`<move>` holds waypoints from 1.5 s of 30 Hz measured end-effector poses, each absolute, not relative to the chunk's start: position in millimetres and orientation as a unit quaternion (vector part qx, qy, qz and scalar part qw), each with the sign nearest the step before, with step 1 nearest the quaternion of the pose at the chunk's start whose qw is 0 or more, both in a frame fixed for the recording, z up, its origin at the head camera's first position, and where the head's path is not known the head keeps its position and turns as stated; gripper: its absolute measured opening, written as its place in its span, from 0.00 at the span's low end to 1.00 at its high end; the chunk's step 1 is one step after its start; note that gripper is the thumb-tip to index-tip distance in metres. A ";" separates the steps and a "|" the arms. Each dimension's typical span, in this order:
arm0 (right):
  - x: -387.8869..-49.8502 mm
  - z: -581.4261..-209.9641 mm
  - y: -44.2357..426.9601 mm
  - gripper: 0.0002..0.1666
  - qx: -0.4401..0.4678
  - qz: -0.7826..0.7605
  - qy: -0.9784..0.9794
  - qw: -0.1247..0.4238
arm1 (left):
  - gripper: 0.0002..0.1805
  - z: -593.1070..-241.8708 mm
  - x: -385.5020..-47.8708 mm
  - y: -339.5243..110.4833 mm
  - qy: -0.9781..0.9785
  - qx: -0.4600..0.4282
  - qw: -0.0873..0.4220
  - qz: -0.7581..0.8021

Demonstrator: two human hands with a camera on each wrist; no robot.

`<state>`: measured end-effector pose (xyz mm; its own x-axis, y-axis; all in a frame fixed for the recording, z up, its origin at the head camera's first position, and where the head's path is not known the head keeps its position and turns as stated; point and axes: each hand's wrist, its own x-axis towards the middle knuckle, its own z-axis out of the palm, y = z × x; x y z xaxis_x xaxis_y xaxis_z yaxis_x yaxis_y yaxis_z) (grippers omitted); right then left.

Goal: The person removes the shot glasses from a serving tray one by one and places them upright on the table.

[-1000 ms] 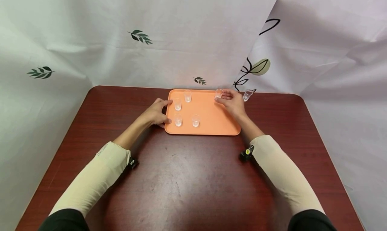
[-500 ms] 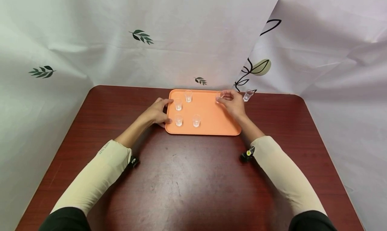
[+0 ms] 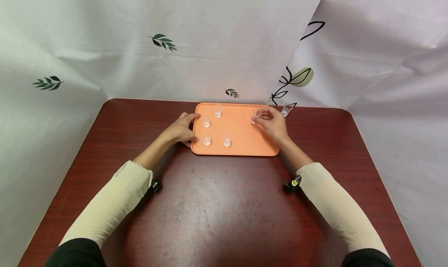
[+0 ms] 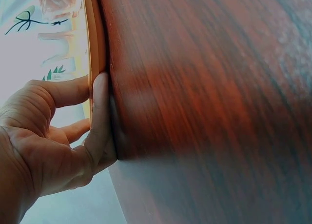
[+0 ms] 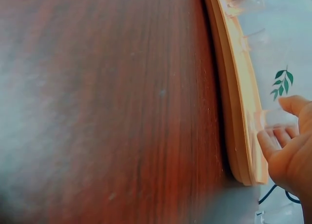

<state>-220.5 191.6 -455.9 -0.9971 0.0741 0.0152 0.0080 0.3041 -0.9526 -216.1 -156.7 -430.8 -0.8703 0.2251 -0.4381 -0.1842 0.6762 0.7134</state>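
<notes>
An orange tray (image 3: 241, 142) lies at the far side of the table. My left hand (image 3: 180, 130) grips its left end; in the left wrist view, the fingers of that hand (image 4: 53, 136) lie on both sides of the tray rim (image 4: 95, 33). Over the tray's right part, my right hand (image 3: 274, 125) pinches a small clear plastic cup (image 3: 256, 113) between thumb and fingers. On the tray's left half stand several more clear cups, among them one at the back (image 3: 218, 111) and one at the front (image 3: 227, 140). Whether the pinched cup touches the tray is unclear.
Beyond the tray's back right corner, another clear cup (image 3: 286, 110) stands on the dark red wooden table (image 3: 217, 205). A pale cloth backdrop (image 3: 196, 65) with leaf prints hangs close behind the table's far edge.
My right hand has moved slightly toward me and to the right with the cup. The left hand stays on the tray's end, and the other cups have not moved.
</notes>
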 end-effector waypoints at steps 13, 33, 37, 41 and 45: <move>-196.2 -453.5 207.6 0.27 -0.015 0.610 -0.792 0.030 | 0.61 -427.1 -215.5 -156.0 0.879 0.008 0.260 0.401; -172.4 -447.4 244.5 0.26 -0.007 0.647 -0.760 0.068 | 0.61 -426.2 -216.4 -155.3 0.876 0.004 0.268 0.402; -170.7 -447.3 251.5 0.26 -0.009 0.656 -0.751 0.074 | 0.61 -425.4 -216.7 -154.9 0.877 0.007 0.268 0.398; -170.7 -447.3 258.4 0.25 -0.011 0.660 -0.746 0.082 | 0.61 -425.0 -217.1 -154.8 0.878 0.010 0.266 0.397; -171.9 -447.1 264.6 0.25 -0.023 0.668 -0.739 0.086 | 0.61 -425.7 -217.0 -154.7 0.878 0.013 0.266 0.398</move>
<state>-171.9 264.6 -447.1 -0.9840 0.1489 0.0975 -0.0822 0.1057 -0.9910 -217.0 -154.7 -425.7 -0.8584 0.2338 -0.4566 -0.1892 0.6831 0.7054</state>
